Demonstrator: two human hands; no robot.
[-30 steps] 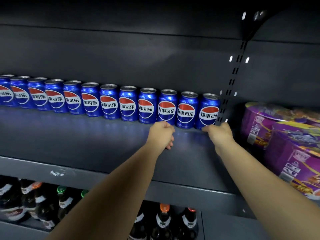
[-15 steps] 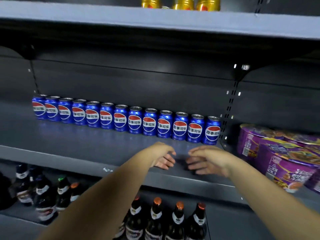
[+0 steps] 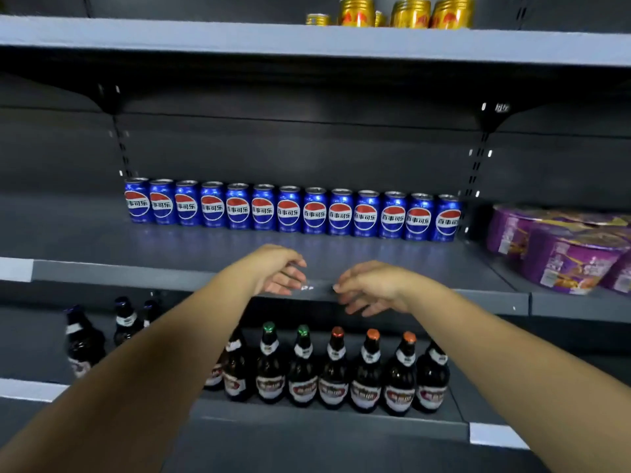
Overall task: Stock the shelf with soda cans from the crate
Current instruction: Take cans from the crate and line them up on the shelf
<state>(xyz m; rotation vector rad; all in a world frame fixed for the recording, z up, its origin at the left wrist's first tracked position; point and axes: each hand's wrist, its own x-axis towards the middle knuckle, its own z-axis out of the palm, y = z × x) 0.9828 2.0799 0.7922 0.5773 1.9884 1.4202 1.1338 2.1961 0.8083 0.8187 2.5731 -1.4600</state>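
Note:
A row of several blue soda cans (image 3: 290,209) stands upright along the back of the dark grey middle shelf (image 3: 102,271), labels facing me. My left hand (image 3: 276,271) and my right hand (image 3: 368,288) hover side by side at the shelf's front edge, well in front of the cans. Both hands hold nothing and their fingers are loosely spread. The crate is not in view.
Purple noodle bowls (image 3: 563,250) sit on the same shelf level to the right. Dark glass bottles (image 3: 334,370) line the shelf below. Gold cans (image 3: 409,11) stand on the shelf above. Slotted uprights (image 3: 478,165) flank the bay.
Both hands have pulled back from the rightmost cans to the shelf's front edge and opened up. My view has backed away, so the whole row and the upper shelf now show.

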